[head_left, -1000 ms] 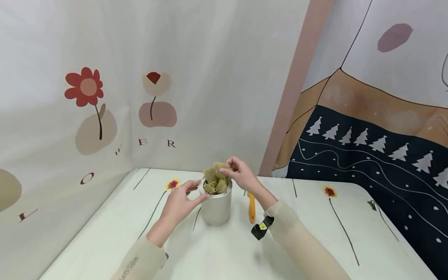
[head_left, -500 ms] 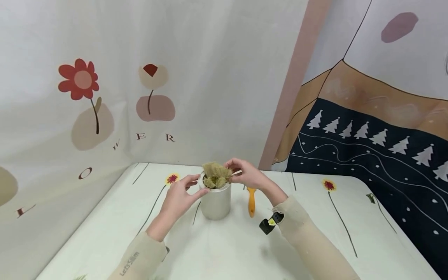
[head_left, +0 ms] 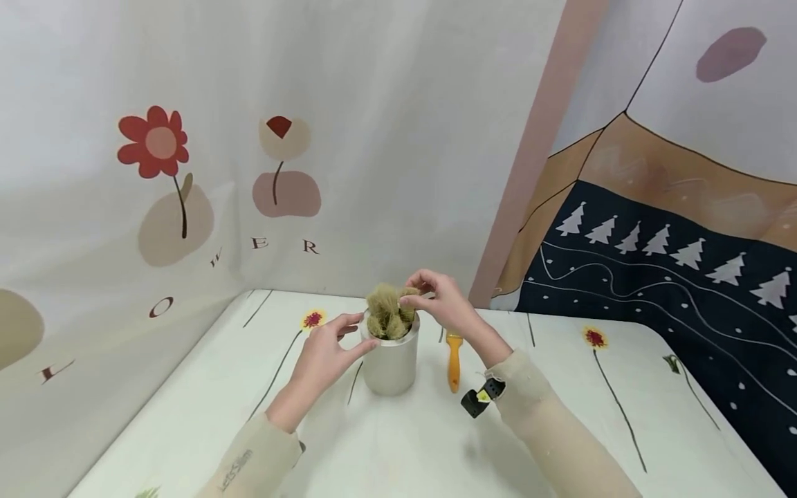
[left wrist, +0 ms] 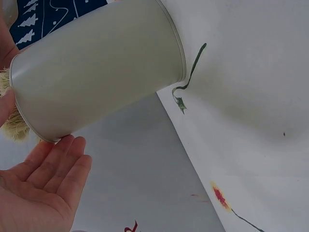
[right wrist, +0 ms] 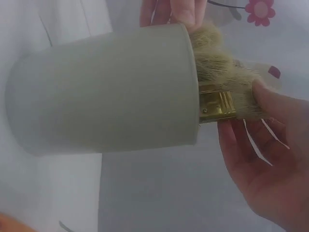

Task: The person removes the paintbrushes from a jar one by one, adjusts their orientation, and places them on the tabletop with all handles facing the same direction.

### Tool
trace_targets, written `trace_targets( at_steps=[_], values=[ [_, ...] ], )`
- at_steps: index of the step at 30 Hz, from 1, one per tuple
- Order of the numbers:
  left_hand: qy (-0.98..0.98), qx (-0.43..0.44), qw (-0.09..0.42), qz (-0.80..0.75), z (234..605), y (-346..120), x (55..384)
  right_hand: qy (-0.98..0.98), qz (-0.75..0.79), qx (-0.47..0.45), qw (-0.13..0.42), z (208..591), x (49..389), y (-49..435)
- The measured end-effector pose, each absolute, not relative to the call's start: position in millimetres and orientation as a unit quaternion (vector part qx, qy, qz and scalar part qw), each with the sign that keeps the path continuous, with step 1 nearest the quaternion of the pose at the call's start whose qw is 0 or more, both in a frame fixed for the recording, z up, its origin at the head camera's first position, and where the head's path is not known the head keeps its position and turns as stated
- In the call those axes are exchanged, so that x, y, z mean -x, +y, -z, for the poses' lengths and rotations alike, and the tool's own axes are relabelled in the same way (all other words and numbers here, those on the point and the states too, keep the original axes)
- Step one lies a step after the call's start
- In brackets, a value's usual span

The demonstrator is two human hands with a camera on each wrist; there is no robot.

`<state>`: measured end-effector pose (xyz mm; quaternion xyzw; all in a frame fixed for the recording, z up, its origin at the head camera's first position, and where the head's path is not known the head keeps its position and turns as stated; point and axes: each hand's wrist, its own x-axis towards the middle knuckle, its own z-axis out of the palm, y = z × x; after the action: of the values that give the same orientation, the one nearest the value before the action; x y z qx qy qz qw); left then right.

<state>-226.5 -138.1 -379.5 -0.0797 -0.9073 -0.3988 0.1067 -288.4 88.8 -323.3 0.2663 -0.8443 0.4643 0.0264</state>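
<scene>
A pale grey cylindrical canister (head_left: 390, 366) stands on the table, holding several paintbrushes (head_left: 385, 304) with their tan bristles up. My left hand (head_left: 324, 351) holds the canister at its rim, thumb at the near side and fingers at the left. In the left wrist view, its fingertips (left wrist: 70, 140) touch the rim. My right hand (head_left: 447, 306) pinches the bristles of one paintbrush between thumb and fingers. That brush's gold metal ferrule (right wrist: 216, 105) shows just above the rim in the right wrist view; its handle is hidden inside the canister.
Another paintbrush with an orange handle (head_left: 454, 363) lies on the table right of the canister. The white tablecloth (head_left: 386, 443) has printed flowers. Patterned curtains (head_left: 386, 173) stand behind the table.
My right hand has lowered its brush among the others, then risen slightly at the bristles. My left hand stays at the canister's rim. The camera has shifted a little.
</scene>
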Motion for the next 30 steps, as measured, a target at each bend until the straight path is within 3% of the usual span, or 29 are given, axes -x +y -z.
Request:
trace_targets(
  at_steps=[5, 21, 26, 30],
  values=[
    [-0.907, 0.080, 0.096, 0.402, 382, -136, 227, -0.835, -0.485, -0.255, 0.048, 313, 284, 94],
    [-0.913, 0.078, 0.091, 0.390, 382, -135, 231, -0.773, -0.560, -0.226, 0.197, 268, 286, 120],
    [-0.911, 0.071, 0.089, 0.396, 375, -136, 235, -0.771, -0.562, -0.214, 0.210, 251, 292, 133],
    [-0.912, 0.072, 0.087, 0.393, 377, -139, 232, -0.788, -0.557, -0.186, 0.186, 254, 293, 148]
  ],
)
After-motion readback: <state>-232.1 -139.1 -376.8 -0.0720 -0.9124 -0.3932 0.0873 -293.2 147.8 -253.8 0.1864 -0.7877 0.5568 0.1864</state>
